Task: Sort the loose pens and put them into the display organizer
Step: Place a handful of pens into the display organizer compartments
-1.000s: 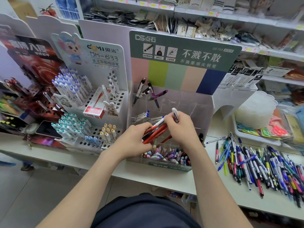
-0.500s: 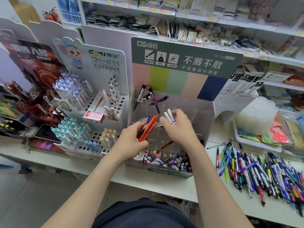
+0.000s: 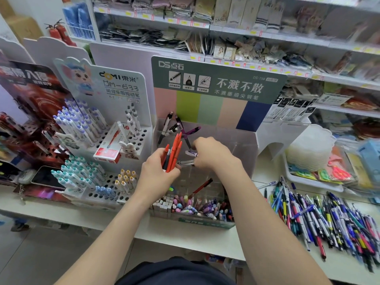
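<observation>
A clear tiered display organizer (image 3: 244,145) with a green header card stands at the shelf's middle. My left hand (image 3: 158,173) grips a bundle of red pens (image 3: 173,153), tips pointing up, in front of the organizer's left side. My right hand (image 3: 213,154) reaches into a middle compartment, its fingers curled round white pens (image 3: 190,154) with blue-purple ends. Several dark pens (image 3: 170,126) stand in the back left compartment. One red pen (image 3: 202,187) leans in a lower compartment. A heap of loose pens (image 3: 320,214) lies on the shelf to the right.
A white peg display (image 3: 123,145) with blue and teal pens stands left of the organizer, a red box on it. The organizer's front row holds small pastel items (image 3: 195,204). A white tray (image 3: 308,179) with coloured packets sits at the right. Stocked shelves rise behind.
Both hands have risen from the lower tier toward the middle compartments. The red bundle now stands more upright. My right hand has carried the white pens down into the compartment.
</observation>
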`<state>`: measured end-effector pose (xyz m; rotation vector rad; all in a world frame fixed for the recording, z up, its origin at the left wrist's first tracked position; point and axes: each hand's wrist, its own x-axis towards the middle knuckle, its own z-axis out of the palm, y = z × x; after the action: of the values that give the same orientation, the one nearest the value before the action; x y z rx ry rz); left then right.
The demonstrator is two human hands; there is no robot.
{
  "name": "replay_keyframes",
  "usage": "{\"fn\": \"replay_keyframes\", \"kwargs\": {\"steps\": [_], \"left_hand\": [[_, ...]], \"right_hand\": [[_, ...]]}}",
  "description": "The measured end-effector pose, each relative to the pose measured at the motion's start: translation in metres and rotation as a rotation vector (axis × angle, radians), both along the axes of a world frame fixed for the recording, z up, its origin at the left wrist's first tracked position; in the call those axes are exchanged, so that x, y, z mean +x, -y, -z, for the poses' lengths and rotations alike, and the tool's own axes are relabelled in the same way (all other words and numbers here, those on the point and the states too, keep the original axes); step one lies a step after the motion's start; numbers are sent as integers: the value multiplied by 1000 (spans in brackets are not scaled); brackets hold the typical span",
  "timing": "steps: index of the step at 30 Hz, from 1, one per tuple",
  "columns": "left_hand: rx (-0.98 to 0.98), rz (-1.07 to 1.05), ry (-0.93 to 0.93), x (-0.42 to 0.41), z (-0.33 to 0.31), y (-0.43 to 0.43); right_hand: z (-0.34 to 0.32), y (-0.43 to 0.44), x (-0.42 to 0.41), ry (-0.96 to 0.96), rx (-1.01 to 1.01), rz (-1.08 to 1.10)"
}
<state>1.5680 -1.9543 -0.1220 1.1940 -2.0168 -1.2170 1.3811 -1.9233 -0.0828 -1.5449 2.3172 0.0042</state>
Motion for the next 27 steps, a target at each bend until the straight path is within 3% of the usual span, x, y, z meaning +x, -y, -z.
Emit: {"fn": "replay_keyframes", "kwargs": {"steps": [5,10,12,14,16,19,23,27], "left_hand": [[24,-33,1,0,6,0],[72,-48,-41,3,6,-4],[101,-35,-41,4,5,-5],[140,29,-40,5,-1,-7],[197,147,-57,5,-8,-11],[295,306,-131,1,-15,-20],[304,344,-180,-4,-13,-28],[388,328,-158,-5,-11,-28]], "right_hand": [[4,-1,-2,74,-58,-34],[12,-24,-5,317,-364,17],[19,-38,-2,316,-477,69],[23,-51,4,353,-675,197],[20,-61,13,563,-817,360],[17,-71,25,853,-689,384],[18,-81,32,1123,-576,370],[24,-83,33,1179,-665,511]]}}
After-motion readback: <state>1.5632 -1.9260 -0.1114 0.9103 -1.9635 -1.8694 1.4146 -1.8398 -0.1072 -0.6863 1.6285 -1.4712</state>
